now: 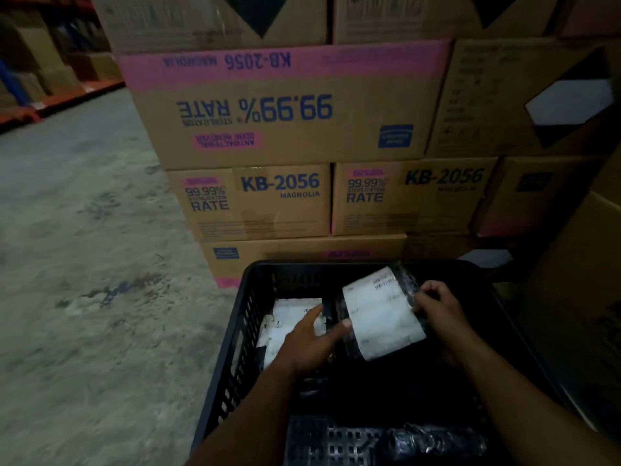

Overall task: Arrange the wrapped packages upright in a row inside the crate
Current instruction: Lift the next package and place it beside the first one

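A black slotted plastic crate point(235, 331) stands on the floor in front of me. Inside it, a black-wrapped package with a white label point(379, 317) is held tilted above the bottom. My right hand point(440, 311) grips its right edge and my left hand point(312, 341) has its thumb against the lower left corner. Under my left hand, packages with white labels point(292, 317) stand or lean at the crate's left wall. Another dark wrapped package point(433, 442) lies at the near end of the crate.
Stacked cardboard cartons point(285, 109) printed KB-2056 rise right behind the crate and to its right. Bare concrete floor point(84, 264) stretches to the left. Orange shelving with boxes point(50, 95) runs along the far left.
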